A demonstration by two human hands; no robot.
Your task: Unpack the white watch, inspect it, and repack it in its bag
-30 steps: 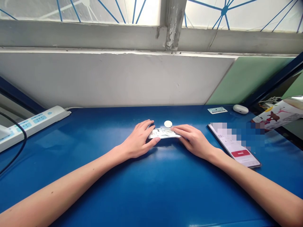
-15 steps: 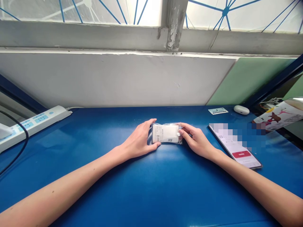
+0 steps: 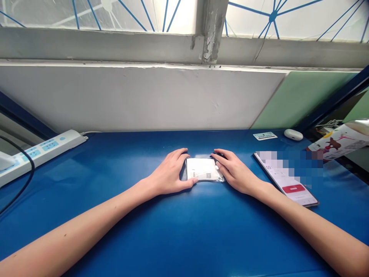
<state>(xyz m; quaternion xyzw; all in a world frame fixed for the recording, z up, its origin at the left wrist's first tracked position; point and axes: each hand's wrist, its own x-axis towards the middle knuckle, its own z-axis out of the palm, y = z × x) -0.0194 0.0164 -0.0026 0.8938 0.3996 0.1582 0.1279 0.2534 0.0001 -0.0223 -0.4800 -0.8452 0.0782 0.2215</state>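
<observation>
A small clear plastic pouch [image 3: 201, 169] with a white, labelled content lies on the blue table in front of me. A square code shows near its lower edge, and a small white round piece sits at its right end. My left hand [image 3: 174, 173] grips the left end, thumb on the near edge and fingers bent round the far side. At the right end my right hand [image 3: 235, 171] has its fingers closed over the upper corner. Its thumb is close to the white round piece; the exact contact there is partly hidden.
Right of my right hand lies a phone [image 3: 285, 181] with a lit screen. Behind it are a small card [image 3: 265, 136], a white earbud case [image 3: 293, 134] and a printed packet [image 3: 340, 140]. A white power strip [image 3: 43, 154] with a black cable [image 3: 32, 173] is at the left.
The pouch has tipped and come slightly toward me, so its face looks shorter. My right fingers have moved left over its far corner, and my left thumb lies further onto it.
</observation>
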